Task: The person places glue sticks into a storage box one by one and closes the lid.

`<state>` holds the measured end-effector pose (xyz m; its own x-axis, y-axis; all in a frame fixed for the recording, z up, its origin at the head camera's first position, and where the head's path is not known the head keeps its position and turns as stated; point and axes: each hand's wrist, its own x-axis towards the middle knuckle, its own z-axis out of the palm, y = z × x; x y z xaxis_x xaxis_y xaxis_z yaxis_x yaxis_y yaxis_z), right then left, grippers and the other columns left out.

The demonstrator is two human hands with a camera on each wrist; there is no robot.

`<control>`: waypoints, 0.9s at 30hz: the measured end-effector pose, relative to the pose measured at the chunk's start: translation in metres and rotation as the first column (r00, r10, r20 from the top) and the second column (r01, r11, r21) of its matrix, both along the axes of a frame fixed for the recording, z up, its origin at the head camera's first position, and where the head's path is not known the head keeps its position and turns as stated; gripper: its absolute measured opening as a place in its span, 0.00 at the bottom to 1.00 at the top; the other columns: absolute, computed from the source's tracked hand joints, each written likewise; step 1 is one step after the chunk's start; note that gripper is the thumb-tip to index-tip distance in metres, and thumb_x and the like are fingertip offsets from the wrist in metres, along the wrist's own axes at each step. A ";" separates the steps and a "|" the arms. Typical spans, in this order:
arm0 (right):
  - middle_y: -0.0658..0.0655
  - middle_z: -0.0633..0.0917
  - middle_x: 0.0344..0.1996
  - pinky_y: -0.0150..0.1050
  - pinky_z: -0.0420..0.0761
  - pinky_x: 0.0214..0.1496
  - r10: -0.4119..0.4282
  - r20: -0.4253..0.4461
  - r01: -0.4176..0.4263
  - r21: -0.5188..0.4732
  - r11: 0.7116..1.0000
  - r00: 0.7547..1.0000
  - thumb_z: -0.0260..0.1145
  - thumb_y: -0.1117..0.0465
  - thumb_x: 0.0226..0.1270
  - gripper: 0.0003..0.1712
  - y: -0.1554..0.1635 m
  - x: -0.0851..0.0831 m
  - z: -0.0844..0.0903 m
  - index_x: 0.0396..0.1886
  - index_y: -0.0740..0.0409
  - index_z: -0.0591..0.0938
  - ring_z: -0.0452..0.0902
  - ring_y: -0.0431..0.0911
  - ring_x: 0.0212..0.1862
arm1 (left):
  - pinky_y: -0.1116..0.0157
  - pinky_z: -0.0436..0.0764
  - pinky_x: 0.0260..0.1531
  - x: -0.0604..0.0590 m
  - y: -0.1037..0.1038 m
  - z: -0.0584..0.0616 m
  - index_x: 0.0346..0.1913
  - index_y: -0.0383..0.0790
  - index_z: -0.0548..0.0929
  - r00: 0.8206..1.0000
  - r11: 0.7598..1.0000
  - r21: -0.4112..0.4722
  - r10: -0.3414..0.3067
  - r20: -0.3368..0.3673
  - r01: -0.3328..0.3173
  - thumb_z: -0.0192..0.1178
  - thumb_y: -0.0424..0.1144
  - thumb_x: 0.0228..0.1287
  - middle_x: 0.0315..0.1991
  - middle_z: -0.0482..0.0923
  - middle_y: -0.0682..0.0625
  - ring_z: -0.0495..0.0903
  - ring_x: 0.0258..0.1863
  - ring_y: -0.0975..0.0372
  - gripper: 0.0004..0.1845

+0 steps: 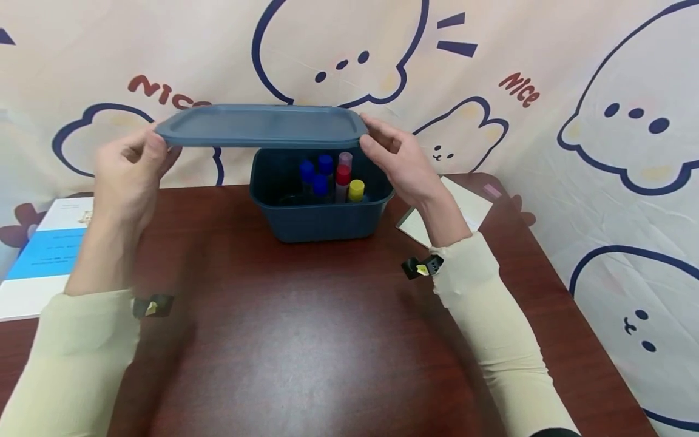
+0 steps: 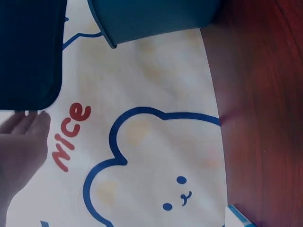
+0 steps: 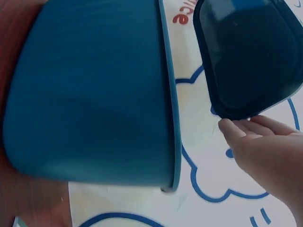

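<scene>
Cream sleeves (image 1: 76, 358) fill the bottom of the head view, one on each forearm, reaching forward over the dark red-brown table (image 1: 306, 340). Behind the table hangs a pale cloth backdrop (image 1: 601, 73) printed with blue-outlined cartoon animals and the red word "Nice".

Near the far edge of the table stands a dark blue plastic storage box (image 1: 322, 209), open at the top. Directly above it, clear of its rim and roughly level, hovers the matching blue lid (image 1: 262, 125), which reaches further out to the left than the box does.

At the table's left edge lies a white and light-blue booklet (image 1: 40, 255); to the right of the box, partly hidden by the right wrist, lies a cream notebook (image 1: 469, 203).

Left hand (image 1: 131, 176) grips the lid's left end, thumb on top and fingers curled under the edge. Right hand (image 1: 401, 161) holds the right end, fingers pinching the rim; in the right wrist view its fingertips (image 3: 232, 127) touch the lid's corner.

Inside the box stand several small bottles: three with blue caps (image 1: 317, 173), one with a red cap (image 1: 343, 175), one with a yellow cap (image 1: 356, 189) and one with a pale pink cap (image 1: 345, 159).
</scene>
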<state>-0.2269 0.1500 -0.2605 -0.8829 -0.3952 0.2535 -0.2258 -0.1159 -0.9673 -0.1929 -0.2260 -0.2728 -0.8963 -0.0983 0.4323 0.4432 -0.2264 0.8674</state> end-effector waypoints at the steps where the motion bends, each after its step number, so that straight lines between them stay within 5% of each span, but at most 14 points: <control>1: 0.58 0.67 0.74 0.38 0.65 0.74 0.002 -0.011 -0.002 -0.003 1.000 1.000 0.57 0.65 0.76 0.33 0.003 -0.001 -0.001 0.77 0.66 0.62 0.64 0.46 0.73 | 0.62 0.66 0.69 0.000 -0.001 -0.001 0.58 0.26 0.82 1.000 0.999 -0.034 -0.020 -0.005 0.020 0.74 0.38 0.61 0.52 0.85 0.42 0.80 0.61 0.55 0.26; 4: 0.57 0.67 0.75 0.38 0.65 0.74 0.011 -0.033 -0.012 -0.019 1.000 0.999 0.69 0.57 0.71 0.42 0.012 -0.004 -0.002 0.77 0.66 0.62 0.63 0.46 0.74 | 0.67 0.67 0.69 0.000 -0.003 -0.005 0.62 0.29 0.80 0.998 0.990 -0.124 -0.067 -0.001 0.067 0.71 0.33 0.63 0.54 0.85 0.44 0.78 0.61 0.55 0.25; 9: 0.56 0.62 0.78 0.37 0.64 0.74 0.047 -0.041 -0.047 -0.018 0.999 0.998 0.82 0.42 0.48 0.65 0.023 -0.006 -0.006 0.79 0.65 0.59 0.57 0.44 0.77 | 0.75 0.77 0.56 0.000 -0.002 -0.008 0.67 0.38 0.79 0.998 0.955 -0.288 -0.059 0.036 0.066 0.70 0.33 0.64 0.63 0.80 0.46 0.80 0.59 0.60 0.27; 17: 0.57 0.58 0.79 0.38 0.59 0.77 0.061 -0.093 -0.061 0.002 0.998 0.994 0.81 0.45 0.49 0.65 0.038 -0.010 -0.019 0.79 0.66 0.57 0.53 0.45 0.78 | 0.73 0.70 0.63 -0.006 0.006 -0.017 0.75 0.47 0.69 0.991 0.879 -0.459 -0.119 0.057 0.132 0.66 0.29 0.66 0.75 0.65 0.48 0.63 0.74 0.54 0.35; 21: 0.58 0.58 0.79 0.41 0.55 0.78 0.072 -0.101 -0.071 0.013 0.997 0.992 0.80 0.45 0.52 0.63 0.043 -0.012 -0.024 0.79 0.66 0.57 0.53 0.46 0.79 | 0.73 0.71 0.62 -0.006 0.011 -0.023 0.77 0.54 0.65 0.991 0.835 -0.534 -0.091 0.102 0.131 0.66 0.32 0.67 0.77 0.62 0.51 0.60 0.76 0.52 0.38; 27: 0.59 0.57 0.80 0.39 0.57 0.77 0.083 -0.110 -0.079 0.042 0.996 0.990 0.80 0.46 0.53 0.63 0.053 -0.014 -0.032 0.79 0.65 0.56 0.52 0.47 0.79 | 0.71 0.69 0.64 -0.007 0.016 -0.029 0.78 0.55 0.63 0.980 0.818 -0.544 -0.109 0.169 0.184 0.67 0.33 0.66 0.79 0.57 0.54 0.57 0.77 0.53 0.40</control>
